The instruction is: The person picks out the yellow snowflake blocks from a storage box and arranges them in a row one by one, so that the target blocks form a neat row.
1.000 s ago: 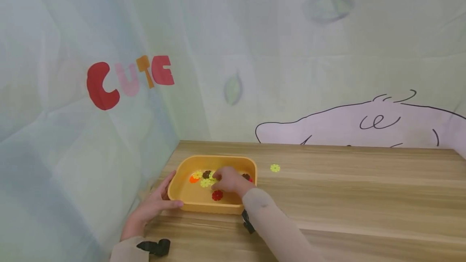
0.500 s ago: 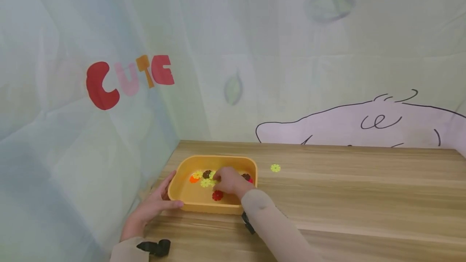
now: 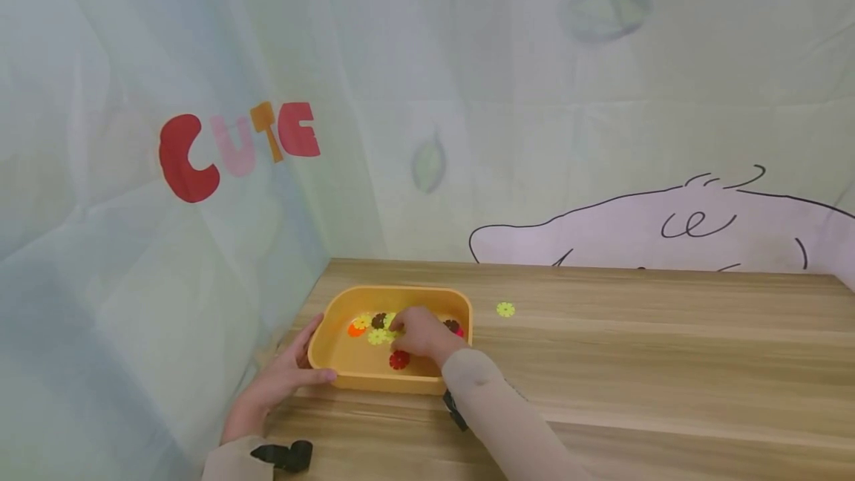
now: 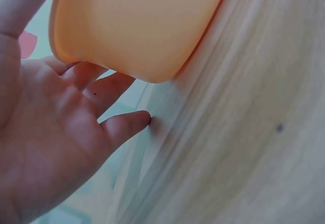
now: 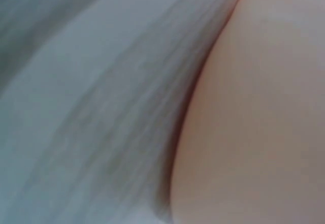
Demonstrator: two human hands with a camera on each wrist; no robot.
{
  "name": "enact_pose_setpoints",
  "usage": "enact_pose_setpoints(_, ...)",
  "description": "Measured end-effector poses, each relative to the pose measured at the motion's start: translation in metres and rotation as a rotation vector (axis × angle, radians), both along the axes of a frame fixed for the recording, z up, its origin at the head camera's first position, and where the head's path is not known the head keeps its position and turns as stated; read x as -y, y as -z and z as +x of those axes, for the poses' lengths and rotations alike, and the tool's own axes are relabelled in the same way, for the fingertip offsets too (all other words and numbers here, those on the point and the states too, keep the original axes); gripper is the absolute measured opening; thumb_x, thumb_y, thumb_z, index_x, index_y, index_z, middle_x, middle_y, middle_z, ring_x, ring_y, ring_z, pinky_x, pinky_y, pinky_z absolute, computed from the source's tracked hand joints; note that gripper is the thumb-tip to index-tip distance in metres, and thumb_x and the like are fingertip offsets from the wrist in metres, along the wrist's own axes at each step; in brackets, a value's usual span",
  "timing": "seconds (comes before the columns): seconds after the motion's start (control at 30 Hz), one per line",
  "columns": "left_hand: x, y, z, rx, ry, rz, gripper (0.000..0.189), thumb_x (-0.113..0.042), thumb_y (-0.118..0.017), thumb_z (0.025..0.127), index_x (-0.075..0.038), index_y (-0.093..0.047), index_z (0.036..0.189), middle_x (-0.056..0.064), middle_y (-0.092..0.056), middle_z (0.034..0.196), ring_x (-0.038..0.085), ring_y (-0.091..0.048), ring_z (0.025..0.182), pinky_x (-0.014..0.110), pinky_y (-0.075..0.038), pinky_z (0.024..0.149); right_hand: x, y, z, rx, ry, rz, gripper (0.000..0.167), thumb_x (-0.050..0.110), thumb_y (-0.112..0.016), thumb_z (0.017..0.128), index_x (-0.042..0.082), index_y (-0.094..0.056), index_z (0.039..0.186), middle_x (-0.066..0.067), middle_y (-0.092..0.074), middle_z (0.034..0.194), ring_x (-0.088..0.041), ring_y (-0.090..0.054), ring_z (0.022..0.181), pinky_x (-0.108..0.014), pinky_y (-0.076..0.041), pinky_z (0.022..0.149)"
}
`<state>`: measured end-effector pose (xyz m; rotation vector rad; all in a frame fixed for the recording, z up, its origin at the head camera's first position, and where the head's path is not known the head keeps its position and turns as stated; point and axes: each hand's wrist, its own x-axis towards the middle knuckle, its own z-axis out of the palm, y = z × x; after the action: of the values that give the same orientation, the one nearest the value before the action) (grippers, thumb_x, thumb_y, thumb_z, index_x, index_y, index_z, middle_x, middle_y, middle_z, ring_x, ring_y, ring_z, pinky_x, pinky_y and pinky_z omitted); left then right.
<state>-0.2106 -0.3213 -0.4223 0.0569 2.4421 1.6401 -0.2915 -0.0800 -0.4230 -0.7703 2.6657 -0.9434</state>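
In the head view a yellow plastic tub (image 3: 364,378) stands on the wooden table. My left hand (image 3: 283,375) holds its left end, thumb along the near wall and fingers at the side. The left wrist view shows the same hand (image 4: 56,127) against the tub wall (image 4: 137,26), little finger apart from it. My right hand (image 3: 424,331) reaches into the tub with bent fingers, among flower-shaped plastic discs. A yellow-green disc (image 3: 377,337) lies at its fingertips; whether they pinch one is hidden. A red disc (image 3: 399,360) lies below the hand.
Inside the tub are also an orange disc (image 3: 356,330) and brown discs, one brown disc (image 3: 451,325) at the right. Another yellow-green disc (image 3: 505,309) lies on the table (image 3: 641,362) right of the tub. Fabric walls (image 3: 133,280) stand left and behind.
My right hand's fingertips have drawn slightly closer together inside the tub. The left hand, tub and loose disc stay in place.
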Motion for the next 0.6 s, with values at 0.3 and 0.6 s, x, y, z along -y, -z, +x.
enact_pose_setpoints(0.3,-0.0012,-0.0015,0.0019,0.002,0.007,-0.002,0.107,-0.017,-0.077,0.082,-0.011,0.000,0.156,0.019,0.000,0.161,0.039,-0.016,0.145,0.052,-0.021,0.114,-0.0014,-0.0026,0.0024,-0.008,0.016,-0.033,0.017,0.009,-0.075,0.081,0.005,-0.075,0.097,-0.003,-0.071,0.093,-0.014,-0.057,0.084,-0.026,-0.050,0.083)
enact_pose_setpoints(0.6,-0.0020,-0.0029,0.0027,0.000,0.007,0.000,0.107,-0.016,-0.077,0.082,-0.010,0.000,0.156,0.020,0.000,0.161,0.040,-0.015,0.145,0.052,-0.022,0.113,-0.0012,-0.0028,0.0025,0.014,0.031,-0.037,0.021,0.011,-0.076,0.081,0.006,-0.075,0.101,-0.004,-0.071,0.101,-0.016,-0.057,0.090,-0.030,-0.049,0.091)
